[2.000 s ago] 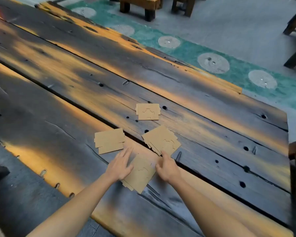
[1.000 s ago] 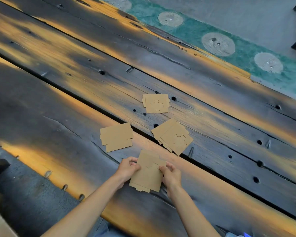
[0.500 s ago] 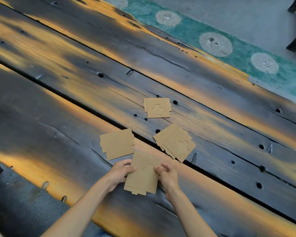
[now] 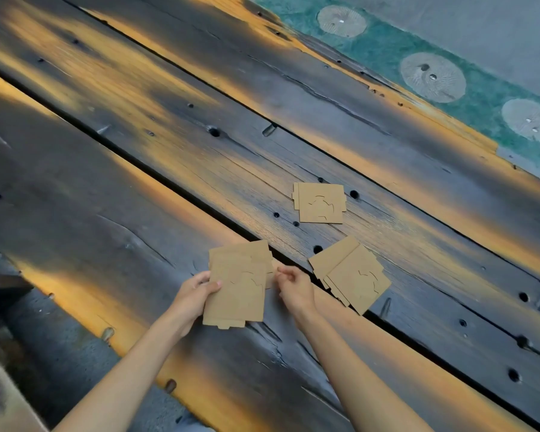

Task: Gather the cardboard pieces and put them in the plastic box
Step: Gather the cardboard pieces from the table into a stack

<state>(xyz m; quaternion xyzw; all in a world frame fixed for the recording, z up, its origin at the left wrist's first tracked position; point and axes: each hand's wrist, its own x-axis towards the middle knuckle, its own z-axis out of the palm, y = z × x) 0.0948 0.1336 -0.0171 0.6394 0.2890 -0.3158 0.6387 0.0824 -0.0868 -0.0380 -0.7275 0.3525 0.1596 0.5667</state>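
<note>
My left hand holds a stack of brown cardboard pieces by its left edge, tilted just above the table. Under and behind that stack lies another cardboard pile, mostly covered. My right hand has its fingertips pinched at the right edge of this cardboard. To the right, a fanned cardboard pile lies flat. Farther back rests a smaller cardboard pile. No plastic box is in view.
The dark plank table has long gaps between its boards, several holes and a few metal pegs. Its near edge runs diagonally at the lower left. Beyond the far edge, a green floor mat carries round discs.
Both hands lifted the near stack off the table and carried it left, over the left pile. My right hand has slid off the stack's face to its right edge.
</note>
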